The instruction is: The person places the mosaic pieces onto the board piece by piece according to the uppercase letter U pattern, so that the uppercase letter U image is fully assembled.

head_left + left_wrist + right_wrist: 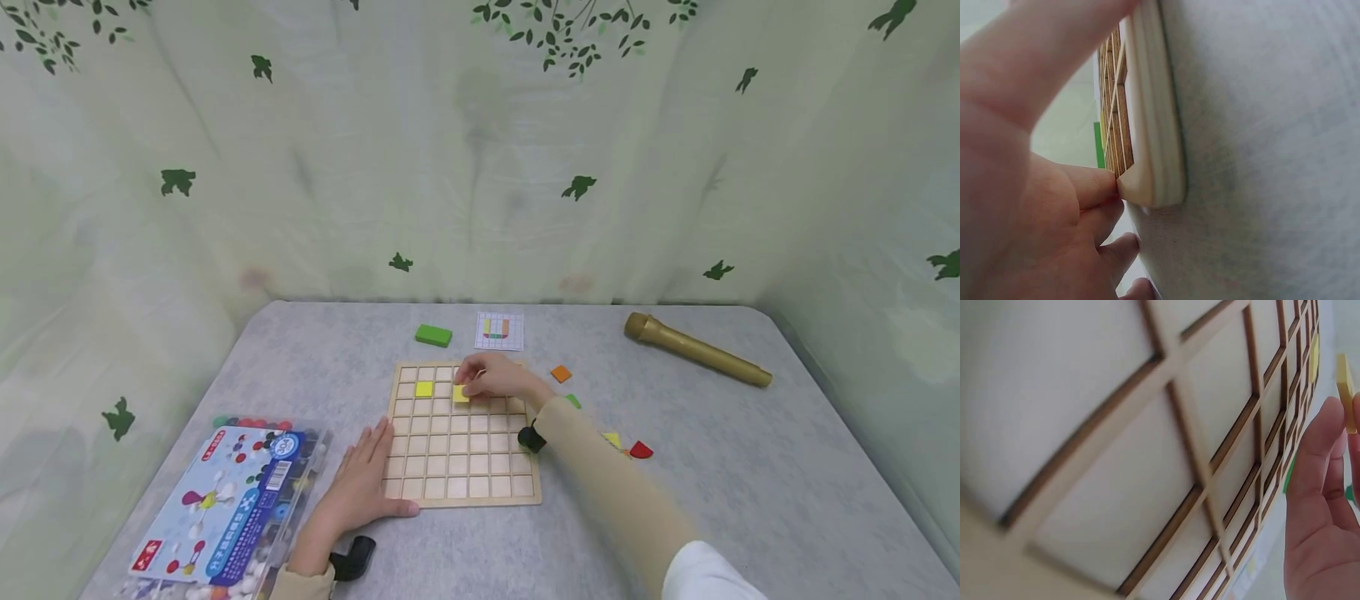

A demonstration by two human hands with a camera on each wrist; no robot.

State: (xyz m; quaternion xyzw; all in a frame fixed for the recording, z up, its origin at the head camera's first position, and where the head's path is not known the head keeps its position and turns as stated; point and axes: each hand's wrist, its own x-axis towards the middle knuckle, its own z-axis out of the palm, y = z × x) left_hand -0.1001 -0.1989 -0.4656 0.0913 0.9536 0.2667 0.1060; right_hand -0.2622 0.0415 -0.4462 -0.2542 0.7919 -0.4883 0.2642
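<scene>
A wooden grid board [480,502] lies on the grey table. Over its upper part, my right hand [495,377] pinches a yellow square tile [461,396] between thumb and fingers; in the right wrist view the tile [1345,394] stands tilted above the grid. Another yellow tile [424,389] sits in a cell a little to the left. My left hand [358,482] rests at the board's left edge, fingers extended and thumb near the front left corner. The left wrist view shows its fingers touching the board's side [1157,125].
Behind the board are a green block [433,336] and a pattern card [499,332]. To the right lie an orange tile [561,374], a green piece [573,401], a yellow piece [612,438], a red piece [641,450] and a gold microphone [697,350]. A molecule-model case [213,500] stands left.
</scene>
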